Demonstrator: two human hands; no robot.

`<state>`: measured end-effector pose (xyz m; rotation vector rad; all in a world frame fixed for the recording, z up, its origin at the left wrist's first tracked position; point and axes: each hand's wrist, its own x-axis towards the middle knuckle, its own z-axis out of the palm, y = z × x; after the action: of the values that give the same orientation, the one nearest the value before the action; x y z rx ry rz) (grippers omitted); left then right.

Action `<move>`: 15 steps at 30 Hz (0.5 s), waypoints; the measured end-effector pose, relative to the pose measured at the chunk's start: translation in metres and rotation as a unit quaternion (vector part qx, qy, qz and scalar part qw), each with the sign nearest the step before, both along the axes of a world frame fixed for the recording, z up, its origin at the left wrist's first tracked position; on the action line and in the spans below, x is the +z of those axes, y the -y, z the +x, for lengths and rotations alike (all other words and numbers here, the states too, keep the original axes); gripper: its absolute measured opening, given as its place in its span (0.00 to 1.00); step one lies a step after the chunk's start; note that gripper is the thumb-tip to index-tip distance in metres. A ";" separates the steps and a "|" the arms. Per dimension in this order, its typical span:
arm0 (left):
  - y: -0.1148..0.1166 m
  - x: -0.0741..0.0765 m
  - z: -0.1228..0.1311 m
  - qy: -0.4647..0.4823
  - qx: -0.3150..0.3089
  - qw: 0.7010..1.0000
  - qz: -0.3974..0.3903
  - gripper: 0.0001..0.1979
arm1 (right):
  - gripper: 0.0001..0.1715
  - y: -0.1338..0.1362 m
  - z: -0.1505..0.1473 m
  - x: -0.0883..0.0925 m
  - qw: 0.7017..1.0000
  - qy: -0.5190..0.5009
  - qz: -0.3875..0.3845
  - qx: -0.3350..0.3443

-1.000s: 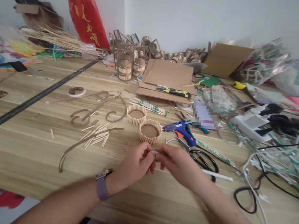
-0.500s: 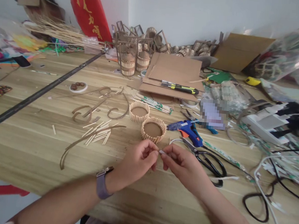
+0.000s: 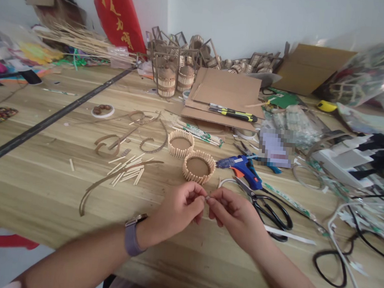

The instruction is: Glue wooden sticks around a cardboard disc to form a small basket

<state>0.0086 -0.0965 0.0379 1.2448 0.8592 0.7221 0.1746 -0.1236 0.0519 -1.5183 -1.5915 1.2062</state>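
My left hand point(image 3: 185, 205) and my right hand point(image 3: 231, 211) meet fingertip to fingertip over the wooden table. Both are closed in a pinch on a small greyish piece point(image 3: 206, 198), mostly hidden by the fingers. Just beyond them stands a round stick-walled basket point(image 3: 198, 176), touching a second round basket point(image 3: 180, 152) behind it. To the right lie a blue glue gun point(image 3: 248, 173) and black-handled scissors point(image 3: 273, 210). Short pale sticks point(image 3: 131, 171) are scattered on the left, with a curved brown strip point(image 3: 92, 187) across them.
Cardboard sheets point(image 3: 228, 87) hold yellow-black cutters point(image 3: 234, 114) at the back. Finished small baskets point(image 3: 166, 82) stand beside them. A white power strip point(image 3: 340, 158) and cables point(image 3: 333, 226) spread over the right. A dish of brown pieces point(image 3: 103, 111) sits at the left.
The small piece between my fingertips shows less now. A white strip beside my right wrist reaches farther right. The rest of the scene has shifted slightly right in view.
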 end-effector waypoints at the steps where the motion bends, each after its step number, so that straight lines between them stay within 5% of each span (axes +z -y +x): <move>1: 0.000 0.001 0.000 -0.001 0.000 1.000 -0.001 0.03 | 0.16 0.000 0.000 0.000 1.000 -0.001 0.002 -0.003; 15: -0.002 0.005 -0.001 -0.011 -0.004 1.000 -0.016 0.03 | 0.17 0.001 -0.001 -0.002 1.000 0.009 0.004 -0.010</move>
<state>0.0072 -0.0940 0.0426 1.2286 0.8801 0.6878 0.1738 -0.1250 0.0494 -1.5401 -1.5873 1.1776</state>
